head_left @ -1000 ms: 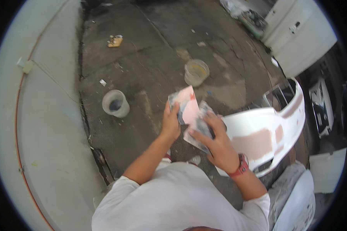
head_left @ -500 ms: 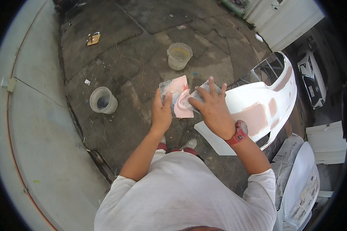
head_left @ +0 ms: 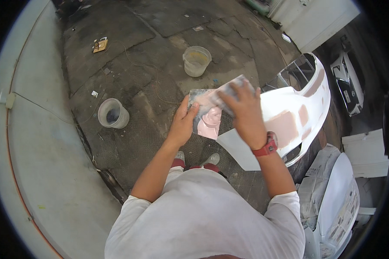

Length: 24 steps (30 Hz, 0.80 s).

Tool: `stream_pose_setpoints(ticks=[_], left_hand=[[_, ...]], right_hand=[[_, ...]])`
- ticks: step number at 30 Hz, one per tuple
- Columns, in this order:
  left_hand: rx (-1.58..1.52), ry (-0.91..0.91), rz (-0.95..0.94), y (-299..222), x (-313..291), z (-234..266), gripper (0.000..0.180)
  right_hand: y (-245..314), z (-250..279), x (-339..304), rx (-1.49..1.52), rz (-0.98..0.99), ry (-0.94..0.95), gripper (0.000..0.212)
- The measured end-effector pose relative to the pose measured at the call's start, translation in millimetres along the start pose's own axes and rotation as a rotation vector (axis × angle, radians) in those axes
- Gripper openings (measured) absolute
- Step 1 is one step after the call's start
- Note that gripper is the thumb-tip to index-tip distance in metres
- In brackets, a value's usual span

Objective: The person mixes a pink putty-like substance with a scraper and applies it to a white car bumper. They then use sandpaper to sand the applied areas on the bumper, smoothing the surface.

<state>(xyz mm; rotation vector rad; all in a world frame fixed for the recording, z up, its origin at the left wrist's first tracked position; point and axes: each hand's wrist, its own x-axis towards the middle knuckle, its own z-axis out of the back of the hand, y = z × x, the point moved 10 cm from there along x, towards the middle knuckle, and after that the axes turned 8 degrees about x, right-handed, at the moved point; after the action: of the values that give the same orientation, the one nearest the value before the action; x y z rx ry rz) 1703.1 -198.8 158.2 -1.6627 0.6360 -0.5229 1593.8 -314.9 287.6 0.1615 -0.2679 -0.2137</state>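
My left hand (head_left: 182,125) grips a flat mixing board (head_left: 197,93) by its left edge, thumb on top. A mound of pink putty (head_left: 211,121) lies on the board's right and lower part, and a thin pink smear runs across the top. Pressed over the board's upper right is a flat spreader (head_left: 225,87), with pink on its face. My right hand (head_left: 250,116) holds it, the fingers laid along it and blurred by motion; a red watch (head_left: 270,144) is on that wrist. To the right stands a white car bumper (head_left: 268,108) with several pinkish-brown patches.
A translucent bucket (head_left: 197,62) stands ahead, another bucket (head_left: 113,114) to the left. A thin hose (head_left: 157,82) trails over the cracked floor. A pale wall (head_left: 39,129) runs along the left. At right are a paper-covered white panel (head_left: 333,194) and a car front (head_left: 348,86).
My right hand has swung the spreader up and across the board's upper right. The putty, earlier stretched between board and spreader, now lies as a mound lower on the board, which has tilted slightly.
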Motion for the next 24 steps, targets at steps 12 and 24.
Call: stream_pose_setpoints(ticks=[12, 24], left_hand=[[-0.445, -0.36, 0.055, 37.6, 17.9, 52.9, 0.05], [-0.562, 0.087, 0.312, 18.7, -4.9, -17.7, 0.043]], right_hand=[[67.4, 15.4, -28.7, 0.21, 0.289, 0.2, 0.059], [-15.5, -18.8, -12.8, 0.827, -0.181, -0.054, 0.061]])
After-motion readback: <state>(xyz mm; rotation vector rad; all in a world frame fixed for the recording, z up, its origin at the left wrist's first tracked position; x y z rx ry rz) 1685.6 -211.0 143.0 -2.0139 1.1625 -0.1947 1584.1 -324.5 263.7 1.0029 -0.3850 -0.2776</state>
